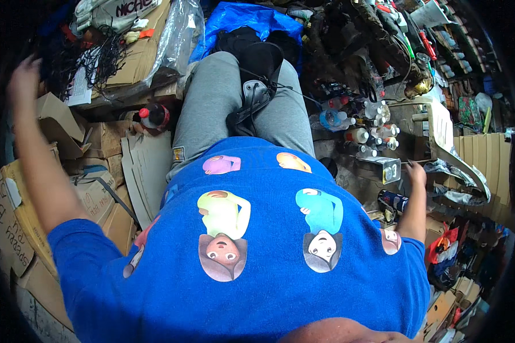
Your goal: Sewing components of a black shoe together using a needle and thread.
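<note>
A black shoe (254, 102) with loose laces and a grey eyelet panel rests between my thighs. My arms are spread wide, and neither hand touches it. My left hand (26, 77) is raised at the far left, near a tangle of black cords (100, 66); motion smears its fingers. Out to the right, my right hand (416, 172) is closed, with a small dark tip showing at its fingers. What it grips is too small to name. Beside that hand stands a small open metal-sided box (383, 170).
Cardboard boxes (91, 194) are stacked at my left, with a dark red-capped bottle (153, 117) beside my leg. Several small bottles (357, 135) stand on the right near a pale curved frame (440, 128). Blue plastic sheeting (223, 20) lies ahead, with clutter around it.
</note>
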Tool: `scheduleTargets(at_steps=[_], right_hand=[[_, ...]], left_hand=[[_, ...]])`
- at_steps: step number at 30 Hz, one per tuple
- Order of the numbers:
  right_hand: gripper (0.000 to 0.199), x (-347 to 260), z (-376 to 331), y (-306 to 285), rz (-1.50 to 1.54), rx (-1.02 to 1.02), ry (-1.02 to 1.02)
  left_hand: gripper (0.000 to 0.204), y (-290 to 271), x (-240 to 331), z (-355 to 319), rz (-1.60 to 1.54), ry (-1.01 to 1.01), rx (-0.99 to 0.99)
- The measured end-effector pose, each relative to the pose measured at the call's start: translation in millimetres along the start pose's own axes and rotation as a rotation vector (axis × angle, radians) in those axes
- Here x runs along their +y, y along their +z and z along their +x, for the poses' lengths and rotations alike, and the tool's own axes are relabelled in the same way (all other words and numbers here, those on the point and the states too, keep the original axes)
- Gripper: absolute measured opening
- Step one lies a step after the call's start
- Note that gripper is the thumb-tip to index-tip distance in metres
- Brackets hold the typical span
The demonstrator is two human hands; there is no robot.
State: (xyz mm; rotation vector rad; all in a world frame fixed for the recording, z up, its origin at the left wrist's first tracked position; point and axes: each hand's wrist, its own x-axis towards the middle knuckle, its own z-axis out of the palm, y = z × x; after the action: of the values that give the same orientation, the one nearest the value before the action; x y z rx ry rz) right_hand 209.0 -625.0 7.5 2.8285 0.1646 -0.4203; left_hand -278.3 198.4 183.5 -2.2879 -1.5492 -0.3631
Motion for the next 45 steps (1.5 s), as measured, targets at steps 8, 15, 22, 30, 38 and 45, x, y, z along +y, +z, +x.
scheduleTargets(at_steps=[8,15,22,30,38,45], right_hand=[[0.041,-328.9,-86.6,-31.5,1.003,-0.015,-1.076],[0.022,-367.0,-105.4,-59.4,0.742,0.035,-1.030],[0.025,-357.2,-95.3,-52.8,0.879,-0.063,-0.895],[0.017,-375.2,-89.0,-62.3,0.713,0.167,-1.104],[0.023,-323.5,-37.1,-46.8,0.715,0.164,-0.881],[0.021,-373.9,-54.4,-84.5,1.013,-0.091,-1.116]], left_hand=[[0.048,59.3,271.7,-196.6,-1.084,1.137,-0.383],[0.015,58.6,281.4,-188.5,-0.908,0.957,-0.789],[0.017,62.5,248.9,-169.2,-1.104,0.719,-0.969],[0.022,83.5,250.6,-167.2,-1.216,0.831,-0.807],[0.028,89.6,165.0,-148.9,-0.924,0.159,-0.762],[0.044,42.3,303.8,-173.5,-1.024,1.074,-0.341]])
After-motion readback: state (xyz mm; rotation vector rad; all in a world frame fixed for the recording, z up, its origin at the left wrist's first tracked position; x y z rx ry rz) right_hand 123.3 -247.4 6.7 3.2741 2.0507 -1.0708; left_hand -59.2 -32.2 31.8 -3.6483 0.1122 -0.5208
